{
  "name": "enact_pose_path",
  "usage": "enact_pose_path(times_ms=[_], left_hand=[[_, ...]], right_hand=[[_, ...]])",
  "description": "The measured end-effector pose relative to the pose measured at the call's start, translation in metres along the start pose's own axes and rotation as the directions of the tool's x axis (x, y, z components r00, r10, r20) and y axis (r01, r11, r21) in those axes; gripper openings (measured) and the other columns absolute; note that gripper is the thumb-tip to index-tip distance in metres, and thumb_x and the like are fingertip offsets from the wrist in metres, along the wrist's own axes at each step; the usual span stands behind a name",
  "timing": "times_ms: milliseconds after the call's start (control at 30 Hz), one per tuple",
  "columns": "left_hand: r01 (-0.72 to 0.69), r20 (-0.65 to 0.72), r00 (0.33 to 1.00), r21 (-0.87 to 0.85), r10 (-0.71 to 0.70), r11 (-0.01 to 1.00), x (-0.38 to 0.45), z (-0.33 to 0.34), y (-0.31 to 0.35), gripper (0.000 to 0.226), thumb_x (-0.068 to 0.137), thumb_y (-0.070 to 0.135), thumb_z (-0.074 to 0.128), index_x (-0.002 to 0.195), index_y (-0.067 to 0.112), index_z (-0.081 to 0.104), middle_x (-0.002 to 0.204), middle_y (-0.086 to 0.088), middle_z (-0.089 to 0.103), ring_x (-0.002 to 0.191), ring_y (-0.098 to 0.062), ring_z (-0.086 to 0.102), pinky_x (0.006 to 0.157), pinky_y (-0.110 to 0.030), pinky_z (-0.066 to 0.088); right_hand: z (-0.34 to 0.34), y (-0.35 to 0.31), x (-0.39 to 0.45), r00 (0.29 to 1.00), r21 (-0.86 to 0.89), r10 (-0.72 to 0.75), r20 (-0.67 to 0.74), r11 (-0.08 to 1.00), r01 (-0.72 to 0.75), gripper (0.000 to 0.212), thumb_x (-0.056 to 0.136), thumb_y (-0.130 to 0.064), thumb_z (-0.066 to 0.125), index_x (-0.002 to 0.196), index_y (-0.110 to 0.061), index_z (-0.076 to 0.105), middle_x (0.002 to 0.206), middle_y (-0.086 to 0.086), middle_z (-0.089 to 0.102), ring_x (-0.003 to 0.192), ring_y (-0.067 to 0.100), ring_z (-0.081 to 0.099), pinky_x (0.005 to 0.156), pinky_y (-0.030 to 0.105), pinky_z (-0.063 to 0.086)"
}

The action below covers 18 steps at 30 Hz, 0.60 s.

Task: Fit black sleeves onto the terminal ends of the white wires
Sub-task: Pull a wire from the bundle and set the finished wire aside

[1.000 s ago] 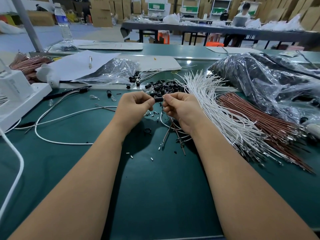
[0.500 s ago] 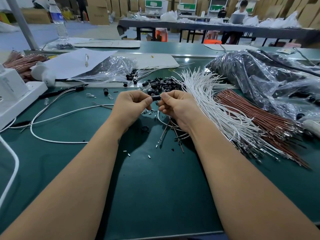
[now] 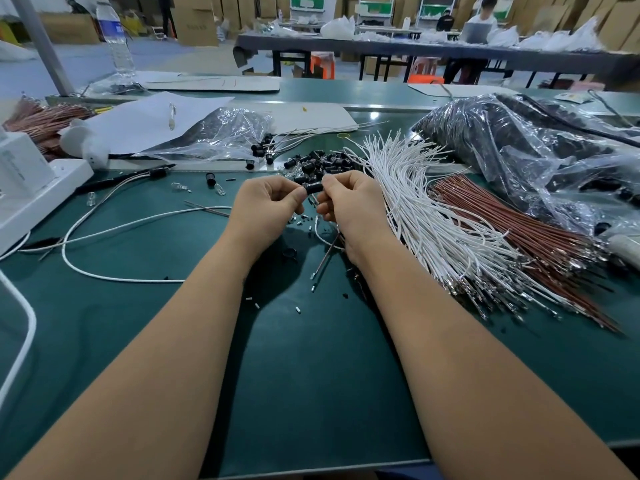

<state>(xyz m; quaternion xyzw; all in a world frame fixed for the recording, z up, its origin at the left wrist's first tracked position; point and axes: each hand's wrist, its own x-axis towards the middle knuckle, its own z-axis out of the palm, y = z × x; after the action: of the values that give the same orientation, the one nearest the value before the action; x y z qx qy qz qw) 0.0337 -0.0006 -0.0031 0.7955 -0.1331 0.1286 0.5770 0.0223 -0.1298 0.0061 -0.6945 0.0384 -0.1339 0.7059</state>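
On the green surface (image 3: 311,393), going from the left: one white power strip (image 3: 38,199) lies at the edge, with one long white cable (image 3: 114,230) looping beside it. At centre, the left hand (image 3: 266,209) and the right hand (image 3: 349,206) meet; each grip pinches one end of a single black sleeve (image 3: 313,187), held above the surface. Just behind them lies a pile of loose black sleeves (image 3: 318,164), too many to count. Right of the hands fans one bundle of white wires (image 3: 433,220), then one bundle of brown wires (image 3: 526,233); strands cannot be counted.
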Motion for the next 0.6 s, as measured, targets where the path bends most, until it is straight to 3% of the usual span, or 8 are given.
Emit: enact_pose_path(times_ms=[133, 233, 467, 600], left_hand=[[0.021, -0.01, 1.0, -0.002, -0.021, 1.0, 0.0032, 0.0002, -0.0032, 0.015, 0.093, 0.014, 0.06, 0.08, 0.02, 0.065, 0.065, 0.001, 0.063, 0.046, -0.001, 0.043, 0.05, -0.014, 0.037], [0.053, -0.06, 0.996, -0.132, -0.062, 0.99, 0.0065, -0.0047, -0.0081, 0.018, 0.096, 0.008, 0.054, 0.086, 0.02, 0.061, 0.066, 0.001, 0.06, 0.05, -0.005, 0.045, 0.055, -0.02, 0.04], [-0.02, 0.014, 0.999, -0.477, 0.03, 0.878, 0.0076, -0.0034, -0.0051, 0.021, 0.097, 0.003, 0.049, 0.092, 0.02, 0.059, 0.077, 0.008, 0.072, 0.079, -0.01, 0.059, 0.081, -0.022, 0.045], [-0.022, 0.017, 0.999, -0.563, 0.038, 0.826, 0.008, -0.0036, -0.0022, 0.018, 0.094, 0.0, 0.05, 0.091, 0.017, 0.058, 0.08, 0.006, 0.073, 0.081, -0.008, 0.062, 0.081, -0.021, 0.043]], right_hand=[[0.0052, -0.0037, -0.0033, 0.967, -0.114, -0.163, -0.196, 0.983, 0.143, 0.014, 0.097, -0.02, 0.054, 0.084, -0.016, 0.057, 0.077, 0.004, 0.063, 0.064, 0.015, 0.058, 0.059, 0.027, 0.049], [-0.0001, -0.0054, -0.0006, 0.933, -0.15, -0.194, -0.302, 0.977, 0.154, 0.014, 0.099, -0.021, 0.049, 0.087, -0.016, 0.055, 0.082, 0.004, 0.061, 0.071, 0.016, 0.058, 0.061, 0.023, 0.047], [0.0051, -0.0008, -0.0036, 0.963, -0.299, -0.27, -0.006, 0.919, 0.256, 0.017, 0.092, -0.011, 0.055, 0.08, -0.022, 0.06, 0.058, -0.009, 0.05, 0.046, 0.004, 0.041, 0.049, 0.021, 0.035], [0.0054, 0.0017, -0.0036, 0.959, -0.33, -0.277, 0.061, 0.901, 0.281, 0.018, 0.09, -0.012, 0.058, 0.078, -0.024, 0.064, 0.05, -0.011, 0.049, 0.041, 0.002, 0.04, 0.048, 0.022, 0.033]])
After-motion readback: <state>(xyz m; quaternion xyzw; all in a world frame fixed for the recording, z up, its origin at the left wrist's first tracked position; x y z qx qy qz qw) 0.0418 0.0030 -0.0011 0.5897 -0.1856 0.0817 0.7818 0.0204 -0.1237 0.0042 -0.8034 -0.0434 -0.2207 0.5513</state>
